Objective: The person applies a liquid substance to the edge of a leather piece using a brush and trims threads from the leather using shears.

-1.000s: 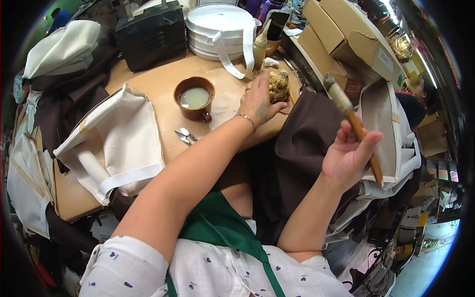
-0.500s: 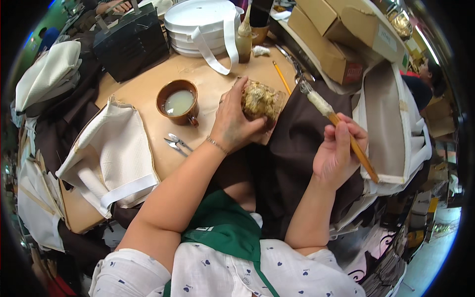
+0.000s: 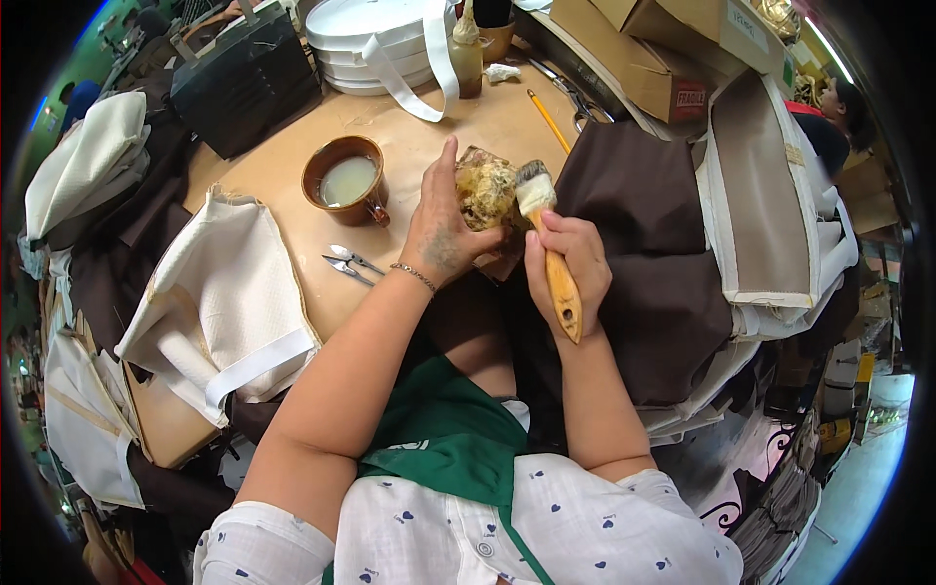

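My left hand [image 3: 444, 224] grips a lumpy, crusted yellow-brown block [image 3: 485, 187] from its left side. My right hand [image 3: 570, 258] is closed round the wooden handle of a flat paintbrush [image 3: 558, 278]; its pale, dark-tipped bristles are right beside the block's right side, and I cannot tell if they touch it. A brown mug [image 3: 322, 195] of pale, cloudy liquid stands left of my left hand, with small metal thread snips [image 3: 353, 265] nearer me. Dark brown fabric [image 3: 639, 263] lies to the right of my right hand.
Cream fabric pieces [image 3: 210, 283] lie left and right [image 3: 765, 195]. Behind are a black metal box [image 3: 239, 93], white webbing rolls [image 3: 361, 68], a bottle [image 3: 468, 73], scissors [image 3: 585, 107], a pencil [image 3: 546, 117] and cardboard boxes [image 3: 639, 49]. A person [image 3: 838, 117] is at the far right.
My left hand has drawn the block leftward and toward me. My right hand has swung the brush left from over the right-hand fabric to beside the block.
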`<state>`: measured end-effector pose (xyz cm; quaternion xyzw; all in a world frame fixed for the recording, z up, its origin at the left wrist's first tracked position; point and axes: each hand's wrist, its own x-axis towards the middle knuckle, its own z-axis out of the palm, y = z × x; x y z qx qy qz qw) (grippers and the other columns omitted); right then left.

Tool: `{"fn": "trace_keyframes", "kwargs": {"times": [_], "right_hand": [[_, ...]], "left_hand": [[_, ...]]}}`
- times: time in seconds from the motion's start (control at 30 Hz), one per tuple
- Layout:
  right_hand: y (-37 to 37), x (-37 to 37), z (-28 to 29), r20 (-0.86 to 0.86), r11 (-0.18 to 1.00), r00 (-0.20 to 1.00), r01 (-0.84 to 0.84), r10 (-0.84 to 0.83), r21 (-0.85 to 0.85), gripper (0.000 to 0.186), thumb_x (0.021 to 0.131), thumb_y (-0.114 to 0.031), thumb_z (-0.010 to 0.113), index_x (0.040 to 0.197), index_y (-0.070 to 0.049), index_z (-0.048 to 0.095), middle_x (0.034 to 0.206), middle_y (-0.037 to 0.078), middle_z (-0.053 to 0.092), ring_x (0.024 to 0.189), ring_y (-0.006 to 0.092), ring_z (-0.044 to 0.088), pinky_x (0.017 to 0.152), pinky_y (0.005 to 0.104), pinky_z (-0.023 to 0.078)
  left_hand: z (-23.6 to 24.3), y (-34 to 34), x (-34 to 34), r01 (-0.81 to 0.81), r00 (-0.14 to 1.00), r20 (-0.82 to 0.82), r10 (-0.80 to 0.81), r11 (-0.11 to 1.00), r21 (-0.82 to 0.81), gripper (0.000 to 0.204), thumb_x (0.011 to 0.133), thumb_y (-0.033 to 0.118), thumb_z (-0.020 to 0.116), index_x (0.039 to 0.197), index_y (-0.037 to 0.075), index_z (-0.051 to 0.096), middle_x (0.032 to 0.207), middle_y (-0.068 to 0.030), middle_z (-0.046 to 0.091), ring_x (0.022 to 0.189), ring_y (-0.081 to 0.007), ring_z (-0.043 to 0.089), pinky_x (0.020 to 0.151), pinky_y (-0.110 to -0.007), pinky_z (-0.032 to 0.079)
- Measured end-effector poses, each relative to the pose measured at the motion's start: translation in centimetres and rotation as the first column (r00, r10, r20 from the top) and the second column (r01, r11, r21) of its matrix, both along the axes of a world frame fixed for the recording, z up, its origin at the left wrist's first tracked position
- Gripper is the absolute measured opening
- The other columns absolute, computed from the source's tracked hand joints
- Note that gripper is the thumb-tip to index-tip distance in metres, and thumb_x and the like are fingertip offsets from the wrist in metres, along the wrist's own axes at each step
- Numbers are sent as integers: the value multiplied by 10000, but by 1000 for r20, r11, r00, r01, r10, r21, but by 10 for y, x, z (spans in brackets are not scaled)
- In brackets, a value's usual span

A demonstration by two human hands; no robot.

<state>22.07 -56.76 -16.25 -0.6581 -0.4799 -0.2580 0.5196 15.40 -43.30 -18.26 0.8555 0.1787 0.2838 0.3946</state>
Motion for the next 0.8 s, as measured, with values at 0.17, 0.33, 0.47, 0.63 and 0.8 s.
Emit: {"fn": "trace_keyframes", "kwargs": {"times": [0.17, 0.33, 0.47, 0.63, 0.8], "right_hand": [[-25, -15, 6, -52, 990, 989, -137, 135, -24, 171, 668, 47, 634, 710, -37, 491, 748, 137, 577, 668, 234, 586, 592, 287, 485], [-40, 2, 37, -514, 938, 809, -124, 285, 325, 120, 774, 23, 573, 824, 6, 465, 948, 138, 530, 725, 159, 587, 628, 252, 524], [-31, 3, 49, -765, 805, 412, 112, 496, 582, 157, 760, -77, 642, 820, -60, 498, 753, 76, 597, 599, 144, 601, 560, 221, 504], [-28, 5, 46, -738, 692, 149, 269, 658, 670, 150, 757, -161, 661, 764, -101, 523, 717, 28, 598, 595, 102, 592, 521, 190, 485], [-21, 4, 48, -704, 652, 69, 322, 707, 686, 140, 765, -170, 653, 778, -102, 531, 714, 39, 596, 615, 108, 593, 500, 182, 472]], "left_hand": [[-13, 11, 1, 20, 999, 52, -14, 993, -117, 1074, 529, 195, 770, 1349, 59, 91, 1257, -239, 307, 1151, -336, 356, 939, -374, 358], [-8, 7, 0, 61, 990, 122, -64, 998, 29, 1096, 514, 213, 783, 1353, 81, 91, 1319, -240, 201, 1217, -353, 263, 953, -385, 344], [3, 3, 1, -42, 997, 75, 24, 968, 247, 1073, 515, 222, 784, 1350, 91, 123, 1353, -238, 114, 1252, -382, 189, 963, -403, 334], [16, -1, -1, 21, 1000, 14, -22, 998, 66, 1016, 542, 201, 769, 1347, 113, 156, 1363, -223, 97, 1230, -392, 242, 957, -411, 345], [6, 8, 1, -54, 993, 112, 34, 983, 177, 996, 558, 210, 768, 1347, 138, 165, 1371, -204, 103, 1200, -380, 301, 948, -412, 351]]}}
